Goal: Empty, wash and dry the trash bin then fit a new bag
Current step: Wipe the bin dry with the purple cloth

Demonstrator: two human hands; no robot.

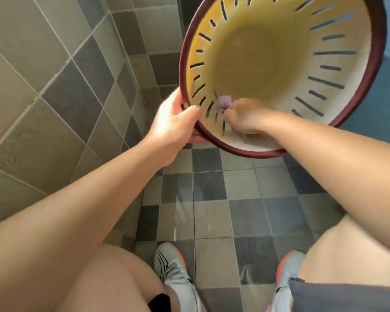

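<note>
Both hands on bin (279, 70); left hand (178, 124) grips rim; right hand (243, 120) presses cloth (226, 103) inside

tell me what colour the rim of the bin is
Dark red, around the bin's rim; clearest in the head view.

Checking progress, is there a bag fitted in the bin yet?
No, the bin is bare inside while the right hand wipes it with a cloth.

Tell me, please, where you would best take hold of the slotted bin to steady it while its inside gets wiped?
Probably at the dark red rim, from the left side, as the left hand does now. The bin is tipped with its mouth toward the person; the rolled rim offers a firm edge, thumb inside and fingers behind. That leaves the inside open for the right hand with its small purple cloth.
</note>
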